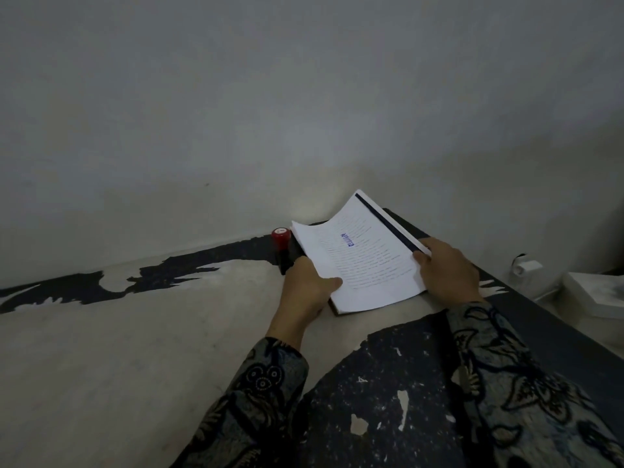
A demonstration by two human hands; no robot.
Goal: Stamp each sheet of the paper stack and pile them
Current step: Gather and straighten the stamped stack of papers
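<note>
Held the stamped paper stack with left hand pinching its near-left edge, right hand gripping its right side, red stamp just left.

worn table, grey wall, white box.

Both your forearms reach forward in patterned sleeves, wrists bare. Your left hand lies palm down, thumb extended rightward and pressed flat, fingers curled under and out of sight. Your right hand lies knuckles up, fingers bent, thumb tip forward; in the dim light its grip appears closed.
</note>
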